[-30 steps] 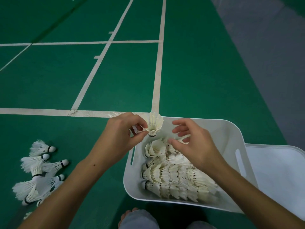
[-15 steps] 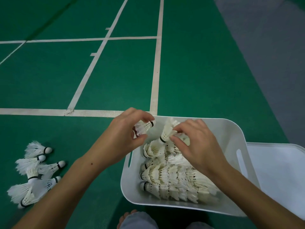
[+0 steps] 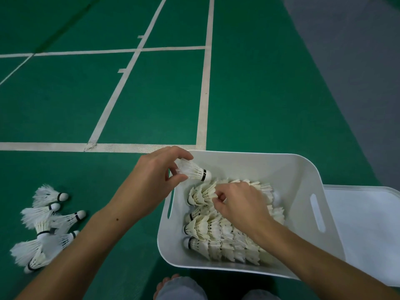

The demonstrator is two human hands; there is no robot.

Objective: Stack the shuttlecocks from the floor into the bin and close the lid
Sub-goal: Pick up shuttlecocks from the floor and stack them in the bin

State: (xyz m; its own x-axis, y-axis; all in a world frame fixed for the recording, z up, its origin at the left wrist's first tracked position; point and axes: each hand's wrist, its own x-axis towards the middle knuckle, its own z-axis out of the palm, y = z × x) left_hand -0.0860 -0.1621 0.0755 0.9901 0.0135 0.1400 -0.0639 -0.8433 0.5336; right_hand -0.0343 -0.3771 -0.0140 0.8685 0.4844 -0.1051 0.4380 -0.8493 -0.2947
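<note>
Left hand [image 3: 151, 182] pinching a shuttlecock [image 3: 193, 171] above the bin [image 3: 303, 169] rim; right hand [image 3: 240, 204] inside bin, gripping stacked shuttlecocks [image 3: 201, 192].

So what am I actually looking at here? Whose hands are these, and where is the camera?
There is no machine: a person wears a camera on the head, looking down at their own bare hands on a green badminton court. The left hand pinches one shuttlecock by its feathers above the white bin. The right hand reaches into the bin, fingers on the top row of stacked shuttlecocks. More loose shuttlecocks lie on the floor at left. The flat white piece at right, the lid, lies beside the bin, which is open.
</note>
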